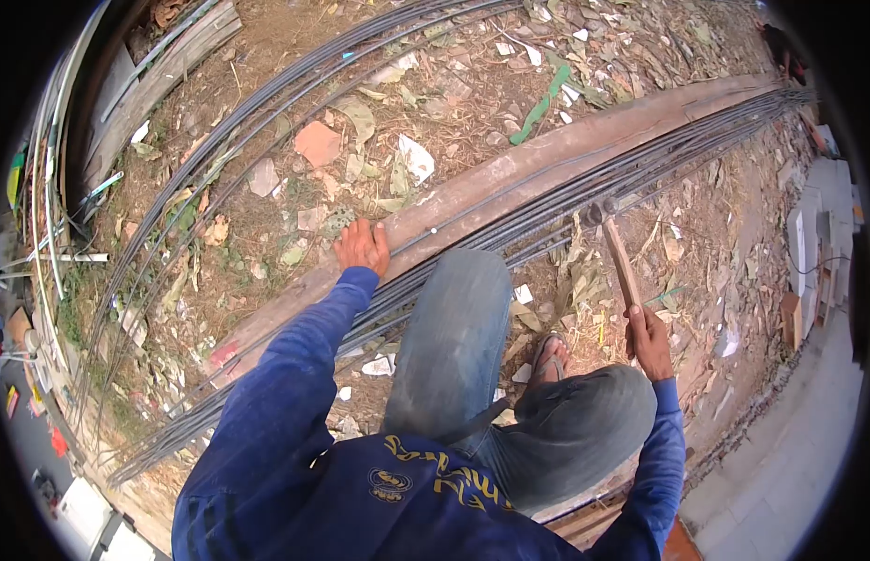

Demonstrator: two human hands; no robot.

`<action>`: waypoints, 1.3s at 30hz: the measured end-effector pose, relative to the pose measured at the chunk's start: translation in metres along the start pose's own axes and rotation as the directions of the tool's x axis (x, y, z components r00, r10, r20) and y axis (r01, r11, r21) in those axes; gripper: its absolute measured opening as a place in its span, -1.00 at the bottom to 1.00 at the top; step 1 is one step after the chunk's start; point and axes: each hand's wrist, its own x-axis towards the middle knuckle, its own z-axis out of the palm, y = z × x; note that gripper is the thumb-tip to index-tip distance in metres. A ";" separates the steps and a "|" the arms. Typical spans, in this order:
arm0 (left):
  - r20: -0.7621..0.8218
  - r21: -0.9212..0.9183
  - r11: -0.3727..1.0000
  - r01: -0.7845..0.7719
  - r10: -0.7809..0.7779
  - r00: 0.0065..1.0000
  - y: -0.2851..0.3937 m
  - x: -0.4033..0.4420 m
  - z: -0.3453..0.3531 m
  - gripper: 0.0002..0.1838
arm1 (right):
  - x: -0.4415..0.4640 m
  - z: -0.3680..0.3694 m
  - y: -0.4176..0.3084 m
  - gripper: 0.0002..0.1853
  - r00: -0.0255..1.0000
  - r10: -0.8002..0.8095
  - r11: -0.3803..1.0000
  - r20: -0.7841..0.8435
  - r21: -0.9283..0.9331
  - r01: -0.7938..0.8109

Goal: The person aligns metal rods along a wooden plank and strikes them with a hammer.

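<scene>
My left hand (362, 248) rests on the long wooden beam (510, 176) with its fingers apart. My right hand (649, 338) is wrapped round the wooden handle of a hammer (621, 257), whose dark metal head points away from me, beside the rods. A bundle of thin metal rods (566, 206) runs diagonally along the near side of the beam. One single rod lies on top of the beam. My knee is next to the rods, just right of my left hand.
More long rods (257, 93) curve across the littered ground at the upper left. Old planks and pipes (164, 93) lie beyond them. A reddish tile piece (318, 144) and a green strip (541, 105) are on the ground. Grey blocks (818, 234) stand at the right.
</scene>
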 end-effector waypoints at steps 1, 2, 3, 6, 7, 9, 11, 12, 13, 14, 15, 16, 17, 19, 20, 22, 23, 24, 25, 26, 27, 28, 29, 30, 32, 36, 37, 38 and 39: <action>-0.016 -0.005 1.000 -0.008 0.008 1.000 -0.001 0.001 0.001 -0.68 | 0.002 0.003 -0.014 -0.47 0.998 -0.063 0.998 0.022 -0.011 0.064; -0.034 -0.012 1.000 -0.014 0.014 0.999 -0.001 0.000 0.003 -0.68 | 0.006 0.005 -0.031 -0.46 0.992 -0.116 0.990 0.041 -0.079 0.119; -0.058 -0.019 1.000 -0.014 0.012 0.998 -0.001 -0.001 0.005 -0.68 | 0.018 0.007 -0.033 -0.47 0.983 -0.178 0.972 0.039 -0.145 0.182; -0.079 -0.020 1.000 -0.013 0.011 0.997 0.002 -0.001 0.002 -0.68 | 0.075 0.024 -0.026 -0.48 0.938 -0.342 0.853 0.063 -0.398 0.338; -0.085 -0.023 0.999 -0.023 0.021 0.996 0.005 0.000 0.003 -0.69 | 0.093 0.029 -0.023 -0.48 0.917 -0.391 0.787 0.083 -0.486 0.380; -0.096 -0.018 1.000 -0.023 0.021 0.995 0.005 -0.001 0.000 -0.69 | 0.120 0.043 -0.016 -0.49 0.916 -0.390 0.805 0.089 -0.451 0.387; -0.101 -0.026 0.999 -0.043 0.040 0.994 0.009 0.001 -0.002 -0.70 | 0.135 0.051 -0.025 -0.50 0.924 -0.368 0.825 0.104 -0.422 0.376; -0.098 -0.020 0.999 -0.036 0.034 0.995 0.008 0.000 -0.003 -0.70 | 0.136 0.053 -0.030 -0.52 0.924 -0.365 0.844 0.110 -0.379 0.379; -0.100 -0.008 1.000 -0.022 0.021 0.995 0.005 -0.001 -0.003 -0.71 | 0.134 0.052 -0.031 -0.53 0.928 -0.353 0.866 0.121 -0.333 0.373; -0.092 0.007 1.000 -0.016 0.017 0.996 0.004 -0.003 -0.002 -0.71 | 0.125 0.052 -0.027 -0.54 0.936 -0.328 0.892 0.126 -0.284 0.351; -0.086 0.016 1.000 -0.024 0.025 0.996 0.004 0.001 -0.001 -0.72 | 0.116 0.051 -0.024 -0.55 0.948 -0.297 0.897 0.118 -0.305 0.319; -0.087 0.018 0.999 -0.027 0.028 0.996 0.004 0.004 -0.001 -0.72 | 0.105 0.047 -0.019 -0.56 0.958 -0.266 0.899 0.106 -0.330 0.286; -0.086 0.018 0.999 -0.037 0.039 0.996 0.004 0.006 -0.001 -0.73 | 0.093 0.043 -0.012 -0.57 0.971 -0.214 0.904 0.107 -0.354 0.239; -0.085 0.011 0.999 -0.046 0.047 0.995 0.007 0.003 -0.006 -0.73 | 0.064 0.034 0.003 -0.57 0.985 -0.141 0.894 0.096 -0.416 0.169; -0.073 0.014 0.999 -0.040 0.041 0.996 0.007 0.005 -0.008 -0.72 | 0.049 0.031 0.014 -0.58 0.989 -0.128 0.880 0.078 -0.450 0.149; -0.043 0.016 0.999 -0.034 0.035 0.998 0.008 0.006 -0.007 -0.71 | 0.034 0.023 0.029 -0.58 0.994 -0.084 0.827 0.064 -0.552 0.105; -0.042 0.004 0.999 -0.034 0.034 0.999 0.009 0.004 -0.007 -0.71 | 0.027 0.020 0.036 -0.59 0.996 -0.052 0.784 0.073 -0.614 0.086; -0.044 -0.003 0.999 -0.036 0.036 0.998 0.010 0.005 -0.006 -0.70 | 0.023 0.020 0.044 -0.59 0.996 -0.024 0.740 0.082 -0.669 0.073; -0.051 -0.006 0.999 -0.038 0.037 0.998 0.009 0.005 -0.007 -0.70 | 0.026 0.021 0.061 -0.60 0.993 0.031 0.689 0.115 -0.722 0.062; -0.064 0.003 0.999 -0.039 0.039 0.997 0.007 0.004 -0.006 -0.70 | 0.029 0.028 0.064 -0.60 0.992 0.060 0.668 0.115 -0.743 0.046; -0.077 0.011 0.999 -0.045 0.045 0.996 0.008 0.004 -0.005 -0.70 | 0.034 0.036 0.068 -0.60 0.990 0.090 0.646 0.111 -0.763 0.027; -0.095 0.014 0.998 -0.054 0.055 0.994 0.010 0.005 -0.006 -0.70 | 0.037 0.042 0.072 -0.60 0.988 0.114 0.622 0.102 -0.783 0.008; -0.035 0.028 0.999 -0.023 0.024 0.999 0.012 0.005 -0.008 -0.70 | 0.037 0.046 0.077 -0.59 0.988 0.118 0.630 0.098 -0.777 0.002; -0.025 0.027 1.000 -0.011 0.011 1.000 0.013 0.006 -0.011 -0.70 | 0.035 0.049 0.081 -0.58 0.988 0.122 0.616 0.093 -0.788 -0.002; -0.004 0.020 1.000 0.024 -0.024 1.000 0.020 0.004 -0.015 -0.69 | 0.038 0.048 0.074 -0.58 0.988 0.130 0.576 0.085 -0.817 -0.006; -0.050 0.000 1.000 -0.015 0.015 0.999 0.012 0.003 -0.006 -0.70 | 0.030 0.059 0.066 -0.56 0.990 0.138 0.618 0.021 -0.783 -0.070; -0.071 -0.014 0.999 -0.041 0.040 0.997 0.011 0.002 -0.004 -0.69 | 0.028 0.063 0.070 -0.57 0.989 0.145 0.604 0.009 -0.793 -0.081; -0.096 -0.031 0.997 -0.072 0.069 0.993 0.011 0.003 -0.003 -0.68 | 0.026 0.067 0.070 -0.59 0.988 0.155 0.604 -0.005 -0.791 -0.098; -0.086 -0.016 0.997 -0.072 0.070 0.994 0.011 0.007 -0.001 -0.68 | 0.026 0.071 0.069 -0.61 0.987 0.158 0.604 -0.023 -0.788 -0.115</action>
